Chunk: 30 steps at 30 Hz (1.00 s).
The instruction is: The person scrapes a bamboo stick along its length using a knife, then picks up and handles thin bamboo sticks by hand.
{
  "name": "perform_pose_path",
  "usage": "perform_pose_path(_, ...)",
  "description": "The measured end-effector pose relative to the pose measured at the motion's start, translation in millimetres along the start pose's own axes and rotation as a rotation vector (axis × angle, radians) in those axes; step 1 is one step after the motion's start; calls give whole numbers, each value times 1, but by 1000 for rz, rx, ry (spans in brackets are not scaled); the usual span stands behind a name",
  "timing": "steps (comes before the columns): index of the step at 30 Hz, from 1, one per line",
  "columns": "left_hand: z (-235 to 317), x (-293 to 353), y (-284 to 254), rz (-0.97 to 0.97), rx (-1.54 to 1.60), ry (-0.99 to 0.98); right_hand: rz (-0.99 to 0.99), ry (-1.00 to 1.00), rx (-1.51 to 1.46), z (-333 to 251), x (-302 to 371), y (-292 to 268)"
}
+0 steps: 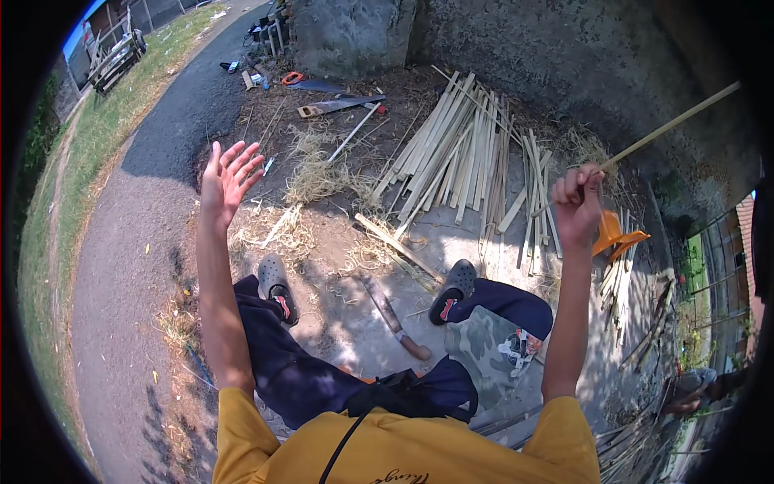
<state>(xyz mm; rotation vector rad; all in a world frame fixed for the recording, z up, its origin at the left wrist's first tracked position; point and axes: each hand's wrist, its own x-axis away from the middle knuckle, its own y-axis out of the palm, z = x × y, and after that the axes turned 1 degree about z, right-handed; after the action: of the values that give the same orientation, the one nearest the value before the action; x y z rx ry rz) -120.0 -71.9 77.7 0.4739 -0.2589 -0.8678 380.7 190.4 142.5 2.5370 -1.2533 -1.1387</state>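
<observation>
My right hand [578, 211], raised at the right, is closed around a thin bamboo stick [673, 123]. The stick slants up toward the wall at the far right, and a short end of it pokes out on the hand's left side. My left hand [231, 181] is lifted at the left, palm showing and fingers apart, with nothing in it. On the ground between my feet lies a machete [385, 310] with a wooden handle. A pale bamboo piece [401, 248] rests on the ground just beyond it.
A large pile of split bamboo strips [455, 153] lies ahead, near a wall [556, 73]. Two handsaws [339, 105] rest at the back left, with curled shavings [314, 177] nearer. An orange plastic chair [617, 234] is at the right. A camouflage cloth [484, 347] lies by my right leg.
</observation>
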Motion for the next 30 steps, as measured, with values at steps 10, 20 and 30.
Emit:
perform_pose_path(10,-10,3,17,-54,-165,-25,331,474,269,94,16,-91)
perform_pose_path(20,-20,2,30,-114,-208,-57,289,572,348,66,31,-48)
perform_pose_path(30,-78,26,70,-321,-416,-81,221,603,214,89,80,8)
